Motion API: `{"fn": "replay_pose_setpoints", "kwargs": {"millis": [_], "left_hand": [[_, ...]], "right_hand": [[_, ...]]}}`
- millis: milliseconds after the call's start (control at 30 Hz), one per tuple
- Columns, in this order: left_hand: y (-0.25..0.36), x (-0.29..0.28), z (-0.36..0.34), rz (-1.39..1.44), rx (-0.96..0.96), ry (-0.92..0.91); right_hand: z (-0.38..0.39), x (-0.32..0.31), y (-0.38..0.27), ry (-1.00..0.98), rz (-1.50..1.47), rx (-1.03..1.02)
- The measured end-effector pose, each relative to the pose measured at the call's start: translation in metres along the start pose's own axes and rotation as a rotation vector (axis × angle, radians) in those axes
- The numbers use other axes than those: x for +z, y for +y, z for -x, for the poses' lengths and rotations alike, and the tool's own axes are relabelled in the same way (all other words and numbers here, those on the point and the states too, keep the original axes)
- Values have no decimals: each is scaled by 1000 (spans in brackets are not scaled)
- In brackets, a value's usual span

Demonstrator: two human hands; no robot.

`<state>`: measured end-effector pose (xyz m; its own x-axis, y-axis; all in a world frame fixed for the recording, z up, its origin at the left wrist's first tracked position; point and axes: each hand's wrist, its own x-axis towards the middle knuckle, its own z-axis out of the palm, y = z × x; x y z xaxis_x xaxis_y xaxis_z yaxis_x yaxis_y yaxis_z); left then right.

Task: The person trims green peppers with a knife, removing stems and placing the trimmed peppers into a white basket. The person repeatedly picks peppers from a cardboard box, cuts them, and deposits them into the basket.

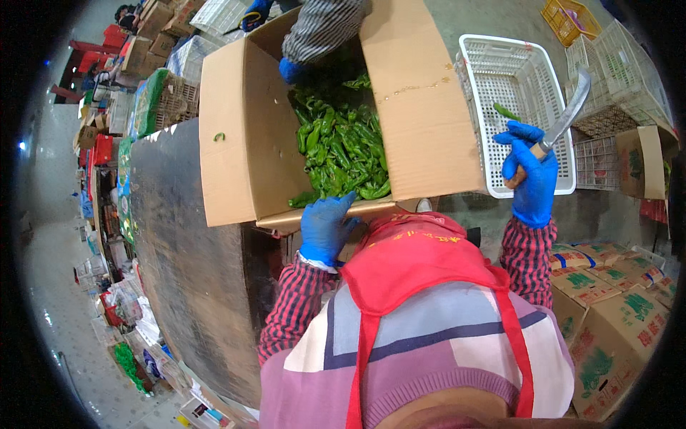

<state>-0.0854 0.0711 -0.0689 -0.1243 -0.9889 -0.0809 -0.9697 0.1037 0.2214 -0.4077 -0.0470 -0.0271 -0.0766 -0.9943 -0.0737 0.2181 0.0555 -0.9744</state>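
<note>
A dark tabletop point(186, 286) runs down the left half of the view, and on its far end sits one large brown cardboard box point(236, 129) with all its flaps spread open. Inside lies a heap of green peppers point(341, 154), too many and too tangled to count; one stray pepper piece point(219, 136) rests on the box's left flap.

To the right of the box stands one white plastic crate point(518, 107) with a lattice wall, holding a single green pepper point(506, 111). More white lattice crates, at least three, are stacked beyond it at the upper right, with one yellow crate point(568, 18) further back.

At the lower right is a stack of closed brown cartons point(607, 314), about six in view, each printed with green pictures and red lettering, some sealed with blue tape. One more open carton point(639, 161) with a green print stands at the right edge.

The person wears a red apron over checked sleeves and blue gloves. The left hand point(326, 227) rests with fingers loosely spread on the near flap of the large box, just beside the peppers. The right hand point(530, 175) is raised over the white crate's near edge, closed around the wooden handle of one knife point(564, 118) whose curved blade points up and away.

At the far end of the box, another person's striped sleeve and blue-gloved hand point(291, 70) reach into the peppers.
</note>
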Motion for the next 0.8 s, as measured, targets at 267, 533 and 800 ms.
{"fn": "replay_pose_setpoints", "kwargs": {"millis": [267, 533, 800], "left_hand": [[-23, -16, -8, 306, 110, -193], [-100, -10, -112, 269, 259, -339], [-87, 148, -202, -10, 465, -443]], "right_hand": [[16, 110, 22, -286, 2, 290], [13, 118, 59, -120, 66, 295], [15, 121, 65, -29, 89, 304]]}}
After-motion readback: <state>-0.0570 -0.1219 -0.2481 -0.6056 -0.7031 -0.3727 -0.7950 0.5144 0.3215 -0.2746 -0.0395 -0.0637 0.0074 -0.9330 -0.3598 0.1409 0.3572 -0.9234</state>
